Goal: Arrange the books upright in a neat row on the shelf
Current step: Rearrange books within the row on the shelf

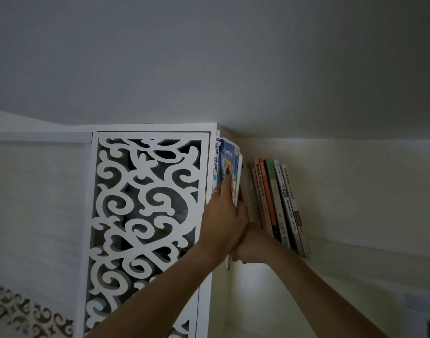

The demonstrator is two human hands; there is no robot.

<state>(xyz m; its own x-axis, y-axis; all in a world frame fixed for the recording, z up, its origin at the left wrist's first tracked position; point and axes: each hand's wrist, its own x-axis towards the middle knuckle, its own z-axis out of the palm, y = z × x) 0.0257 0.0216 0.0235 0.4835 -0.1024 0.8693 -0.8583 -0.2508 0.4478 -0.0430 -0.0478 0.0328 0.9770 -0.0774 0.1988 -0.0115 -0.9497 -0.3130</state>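
Observation:
A high shelf (pixel 343 242) carries a row of books (pixel 277 203) that lean to the left. At the row's left end a thin blue-covered book (pixel 229 159) stands upright beside a white-spined book (pixel 216 164). My left hand (pixel 221 215) grips the blue book's lower part, fingers on its cover. My right hand (pixel 248 247) is pressed against the left hand, closed at the bottom edge of the same book. The book's lower end is hidden by both hands.
A white carved lattice panel (pixel 145 215) stands directly left of the books. The ceiling is close above. Pale wall runs right of the leaning row and below the shelf. A patterned border (pixel 26 313) shows at the bottom left.

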